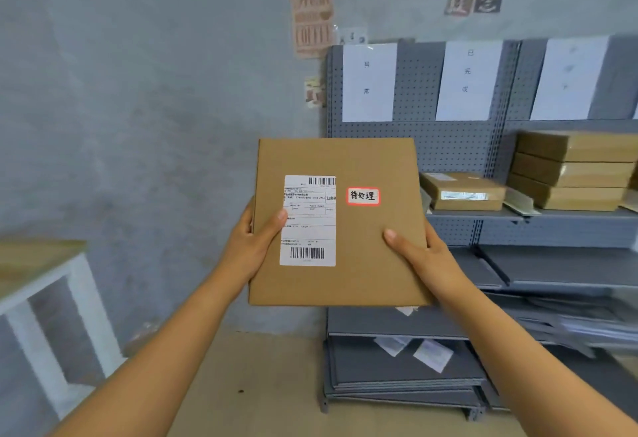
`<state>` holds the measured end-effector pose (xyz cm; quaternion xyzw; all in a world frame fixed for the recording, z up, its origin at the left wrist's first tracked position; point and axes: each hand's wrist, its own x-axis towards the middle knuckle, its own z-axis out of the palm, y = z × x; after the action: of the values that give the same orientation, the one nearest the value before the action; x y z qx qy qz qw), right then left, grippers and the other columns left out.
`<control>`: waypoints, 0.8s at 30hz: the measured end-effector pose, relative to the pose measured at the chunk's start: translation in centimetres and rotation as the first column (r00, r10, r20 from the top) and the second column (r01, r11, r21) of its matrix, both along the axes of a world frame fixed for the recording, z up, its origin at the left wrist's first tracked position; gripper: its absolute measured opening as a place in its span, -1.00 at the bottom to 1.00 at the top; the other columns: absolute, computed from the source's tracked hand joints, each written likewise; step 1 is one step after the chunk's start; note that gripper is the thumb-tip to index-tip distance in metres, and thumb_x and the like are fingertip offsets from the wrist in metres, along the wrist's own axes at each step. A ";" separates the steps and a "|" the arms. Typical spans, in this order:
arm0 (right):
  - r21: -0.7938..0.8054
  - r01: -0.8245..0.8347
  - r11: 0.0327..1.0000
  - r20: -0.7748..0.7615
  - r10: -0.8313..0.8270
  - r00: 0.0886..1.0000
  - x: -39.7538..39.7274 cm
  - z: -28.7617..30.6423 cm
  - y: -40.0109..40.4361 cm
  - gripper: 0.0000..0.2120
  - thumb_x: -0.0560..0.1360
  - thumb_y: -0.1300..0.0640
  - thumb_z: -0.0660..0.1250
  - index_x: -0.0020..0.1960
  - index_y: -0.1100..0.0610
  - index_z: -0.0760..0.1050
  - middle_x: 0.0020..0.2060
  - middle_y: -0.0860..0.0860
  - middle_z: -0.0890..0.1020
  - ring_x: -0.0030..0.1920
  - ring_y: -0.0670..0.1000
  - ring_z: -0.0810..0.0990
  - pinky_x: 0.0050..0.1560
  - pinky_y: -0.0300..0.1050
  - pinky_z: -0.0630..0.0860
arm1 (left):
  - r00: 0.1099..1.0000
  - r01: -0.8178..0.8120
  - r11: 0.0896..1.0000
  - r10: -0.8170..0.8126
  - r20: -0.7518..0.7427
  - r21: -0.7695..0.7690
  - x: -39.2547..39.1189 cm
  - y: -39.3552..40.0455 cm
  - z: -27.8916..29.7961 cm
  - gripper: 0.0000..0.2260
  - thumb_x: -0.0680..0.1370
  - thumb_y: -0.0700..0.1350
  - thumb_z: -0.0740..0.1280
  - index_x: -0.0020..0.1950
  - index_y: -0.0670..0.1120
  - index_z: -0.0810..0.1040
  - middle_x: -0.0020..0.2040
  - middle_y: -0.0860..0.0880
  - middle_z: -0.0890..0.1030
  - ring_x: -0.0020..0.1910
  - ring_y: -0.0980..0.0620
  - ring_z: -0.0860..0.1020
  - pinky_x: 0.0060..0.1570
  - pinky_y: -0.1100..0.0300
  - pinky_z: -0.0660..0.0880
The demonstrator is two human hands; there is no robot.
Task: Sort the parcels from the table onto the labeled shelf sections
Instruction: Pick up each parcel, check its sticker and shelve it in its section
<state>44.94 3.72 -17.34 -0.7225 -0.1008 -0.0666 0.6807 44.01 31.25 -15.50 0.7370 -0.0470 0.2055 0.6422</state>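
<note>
Head view: both hands hold one flat cardboard parcel [359, 229] up in front of the chest, face toward the camera, off any surface. Left hand [253, 236] grips the parcel's left edge, thumb laid flat across the front onto the white shipping label [308, 221], other fingers hidden behind the box. Right hand [423, 257] grips the lower right edge, thumb pressed on the front face, fingers wrapped behind and out of sight. A small red-bordered sticker [363, 196] with handwritten characters sits right of the shipping label.

Behind the parcel, to the right, a grey pegboard shelf [459, 146]. Three white paper signs hang on its back panel: left sign [368, 81], middle sign [467, 79], right sign [568, 79], the last too blurred to read. On the shelf board under the middle sign lies one taped parcel [464, 191]; under the right sign a stack of three parcels [573, 171]. Lower shelf boards are grey, with a few loose paper slips [431, 355] near the bottom.

Worktop [38, 260] corner at far left, wooden top on white legs, well apart from the held parcel. Posters [312, 20] on the blue-grey wall.
</note>
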 end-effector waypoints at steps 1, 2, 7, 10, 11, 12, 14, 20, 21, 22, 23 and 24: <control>-0.002 0.023 1.000 0.000 -0.023 1.000 1.3 0.0 -0.9 -0.34 0.38 -0.20 0.48 0.42 -0.22 0.35 0.15 -0.14 0.66 0.07 -0.07 0.69 0.16 0.01 0.59 | 1.000 0.026 1.000 -0.026 0.000 -0.009 1.8 -0.9 -0.2 -0.60 0.57 0.04 0.36 0.40 0.11 0.42 0.12 0.15 0.65 -0.09 0.30 0.65 -0.24 0.46 0.53; -0.006 0.044 0.999 0.002 -0.044 0.999 2.6 0.0 -1.7 -0.32 0.36 -0.20 0.49 0.43 -0.20 0.35 0.14 -0.14 0.66 0.06 -0.07 0.69 0.14 -0.01 0.60 | 0.999 0.045 0.999 -0.045 -0.003 -0.012 3.5 -1.7 -0.2 -0.59 0.57 0.04 0.36 0.41 0.10 0.43 0.14 0.13 0.65 -0.07 0.28 0.66 -0.23 0.45 0.54; -0.040 0.122 0.992 -0.004 -0.123 0.992 8.8 1.6 -5.4 -0.48 0.40 -0.16 0.47 0.31 -0.24 0.38 0.07 -0.18 0.66 -0.07 -0.18 0.69 -0.14 -0.29 0.55 | 0.993 0.108 0.993 -0.109 -0.033 -0.043 12.2 -5.7 0.6 -0.58 0.55 0.10 0.36 0.40 0.15 0.41 0.06 0.20 0.65 -0.11 0.26 0.67 -0.27 0.41 0.55; -0.027 0.180 0.983 0.002 -0.180 0.984 11.7 2.2 -8.7 -0.54 0.37 -0.16 0.47 0.20 -0.30 0.39 0.05 -0.21 0.65 -0.09 -0.22 0.68 -0.18 -0.34 0.54 | 0.985 0.166 0.984 -0.169 -0.044 -0.065 16.6 -9.3 1.3 -0.55 0.53 0.15 0.37 0.40 0.18 0.40 0.08 0.18 0.66 -0.08 0.21 0.68 -0.18 0.31 0.57; -0.023 0.197 0.980 0.003 -0.197 0.980 12.5 2.3 -10.0 -0.51 0.34 -0.19 0.48 0.21 -0.30 0.40 0.07 -0.21 0.65 -0.07 -0.20 0.68 -0.15 -0.32 0.54 | 0.980 0.188 0.980 -0.192 -0.049 -0.071 17.8 -10.7 1.4 -0.55 0.52 0.15 0.38 0.39 0.18 0.40 0.10 0.16 0.66 -0.06 0.19 0.68 -0.16 0.28 0.58; -0.024 0.211 0.977 0.007 -0.210 0.978 13.2 2.3 -11.4 -0.46 0.31 -0.21 0.47 0.25 -0.28 0.40 0.08 -0.20 0.65 -0.03 -0.18 0.68 -0.11 -0.29 0.54 | 0.976 0.207 0.975 -0.212 -0.054 -0.081 19.0 -12.1 1.4 -0.55 0.51 0.16 0.38 0.38 0.18 0.41 0.11 0.15 0.66 -0.06 0.19 0.68 -0.15 0.28 0.58; -0.041 0.241 0.970 0.017 -0.241 0.970 14.4 2.5 -14.2 -0.35 0.29 -0.25 0.47 0.34 -0.24 0.38 0.10 -0.19 0.65 0.01 -0.15 0.67 -0.08 -0.26 0.54 | 0.968 0.238 0.968 -0.243 -0.065 -0.077 21.1 -14.9 1.4 -0.47 0.45 0.24 0.40 0.38 0.19 0.40 0.14 0.15 0.65 -0.01 0.17 0.67 -0.08 0.23 0.59; -0.073 0.313 0.947 0.039 -0.311 0.950 17.2 2.5 -23.8 -0.36 0.32 -0.23 0.41 0.36 -0.25 0.33 0.09 -0.20 0.62 0.02 -0.15 0.64 -0.12 -0.29 0.50 | 0.955 0.272 0.961 -0.277 -0.105 -0.060 25.9 -25.3 1.5 -0.52 0.47 0.22 0.39 0.36 0.16 0.43 0.13 0.14 0.64 0.05 0.11 0.63 0.01 0.15 0.56; -0.060 0.320 0.946 0.037 -0.318 0.947 17.6 2.3 -25.5 -0.39 0.32 -0.23 0.42 0.33 -0.26 0.34 0.09 -0.19 0.62 0.03 -0.14 0.64 -0.08 -0.26 0.52 | 0.954 0.274 0.960 -0.279 -0.109 -0.059 26.3 -27.3 1.5 -0.54 0.48 0.21 0.38 0.35 0.18 0.42 0.11 0.16 0.63 0.02 0.14 0.63 -0.06 0.20 0.54; -0.045 0.329 0.943 0.034 -0.327 0.944 18.1 2.2 -27.2 -0.44 0.31 -0.23 0.43 0.27 -0.30 0.36 0.08 -0.20 0.62 0.04 -0.13 0.64 -0.04 -0.21 0.54 | 0.953 0.278 0.958 -0.284 -0.107 -0.063 26.7 -29.1 1.5 -0.54 0.49 0.21 0.38 0.35 0.19 0.40 0.10 0.17 0.63 0.01 0.15 0.62 -0.10 0.22 0.53; -0.036 0.335 0.941 0.032 -0.334 0.942 18.5 2.1 -29.1 -0.48 0.30 -0.23 0.44 0.22 -0.33 0.37 0.07 -0.21 0.62 0.04 -0.13 0.64 0.00 -0.18 0.54 | 0.953 0.279 0.958 -0.285 -0.107 -0.070 27.1 -31.0 1.5 -0.53 0.49 0.22 0.38 0.36 0.19 0.40 0.10 0.16 0.63 0.02 0.14 0.62 -0.12 0.21 0.53; -0.037 0.338 0.940 0.033 -0.337 0.941 18.9 2.2 -31.1 -0.48 0.29 -0.23 0.44 0.20 -0.35 0.37 0.06 -0.21 0.63 0.04 -0.13 0.65 0.04 -0.15 0.55 | 0.952 0.276 0.957 -0.284 -0.112 -0.087 27.3 -32.8 1.6 -0.53 0.48 0.23 0.38 0.35 0.20 0.40 0.10 0.15 0.63 0.03 0.12 0.63 -0.12 0.19 0.53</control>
<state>63.83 -27.35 -15.16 -0.7424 0.0142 -0.1894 0.6425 71.35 -1.57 -13.94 0.7111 -0.1040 0.0678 0.6920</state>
